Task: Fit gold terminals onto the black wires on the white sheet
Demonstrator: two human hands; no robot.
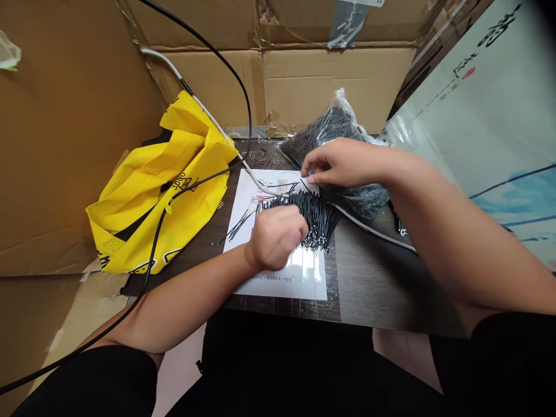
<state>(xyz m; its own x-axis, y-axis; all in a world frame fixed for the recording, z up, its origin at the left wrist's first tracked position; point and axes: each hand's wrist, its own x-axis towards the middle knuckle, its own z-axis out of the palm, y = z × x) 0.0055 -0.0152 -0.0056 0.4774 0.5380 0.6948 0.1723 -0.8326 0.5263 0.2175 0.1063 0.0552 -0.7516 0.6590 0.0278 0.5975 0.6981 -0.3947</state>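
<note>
The white printed sheet (304,284) is my landmark, and on it lies the pile of thin black wires (313,217), spread across its middle. The strands fan out, most of them running from the far side of the sheet toward me and leaning slightly to the right.

My left hand (275,237) is nearer the pile and sits over its near left end, curled almost into a fist with the knuckles up. The fingers are tucked out of sight, so I can't tell whether they have hold of any wires.

My right hand (341,164) is farther off, beyond the sheet's far right corner and just past the top of the pile. It is half open, with the fingers bent downward. Its fingertips (306,169) are near a few loose strands, but I can't tell whether they are holding one.

Behind the sheet sits a clear plastic bag of black wires (334,130), partly under my right forearm. Left of the sheet lies a small bunch of wires (237,227), and farther left a crumpled yellow bag (152,214).
</note>
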